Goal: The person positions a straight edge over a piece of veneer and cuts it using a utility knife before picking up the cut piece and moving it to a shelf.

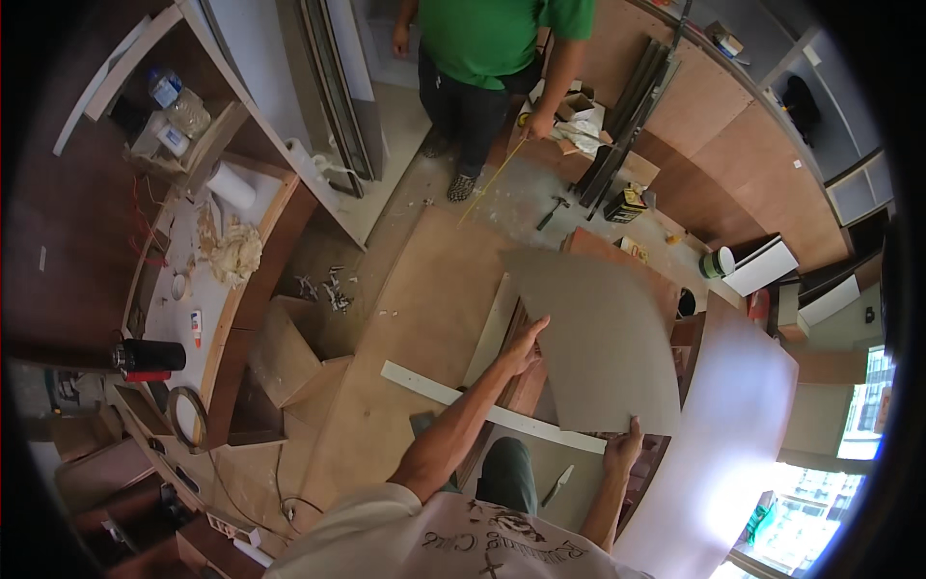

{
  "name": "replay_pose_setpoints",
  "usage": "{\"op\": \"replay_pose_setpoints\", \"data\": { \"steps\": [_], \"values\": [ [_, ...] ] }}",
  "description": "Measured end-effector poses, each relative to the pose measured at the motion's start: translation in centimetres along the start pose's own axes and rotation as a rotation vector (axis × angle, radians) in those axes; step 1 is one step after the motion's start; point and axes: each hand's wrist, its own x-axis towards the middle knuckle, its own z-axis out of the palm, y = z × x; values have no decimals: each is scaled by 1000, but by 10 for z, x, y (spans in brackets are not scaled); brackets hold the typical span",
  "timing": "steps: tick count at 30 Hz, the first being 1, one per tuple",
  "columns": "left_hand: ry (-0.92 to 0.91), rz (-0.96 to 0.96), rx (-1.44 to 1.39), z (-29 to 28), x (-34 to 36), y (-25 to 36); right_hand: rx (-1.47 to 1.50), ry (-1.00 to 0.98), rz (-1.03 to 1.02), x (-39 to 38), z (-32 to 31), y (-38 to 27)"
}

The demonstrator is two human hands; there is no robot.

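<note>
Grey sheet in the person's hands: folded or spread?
Spread: the grey sheet shows one broad face with no visible fold line, the left hand at its left edge, the right hand at its near edge.

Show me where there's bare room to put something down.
Mostly bare: the tan plywood sheet on the floor, between the yellow tape-measure blade, the long white strip and the held flat grey sheet. Crowded: the white-topped wooden bench, with a crumpled cream wad, a white roll and a black cylindrical bottle.
</note>
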Motion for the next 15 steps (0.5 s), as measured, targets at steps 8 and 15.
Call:
{"op": "replay_pose_setpoints", "data": {
  "steps": [8,15],
  "values": [
    [-50,-12,163,62,-23,41,21,172,-219,-36,37,-53],
    [-74,127,269,82,-41,84,78,314,-272,-55,67,-87]
  ]
}}
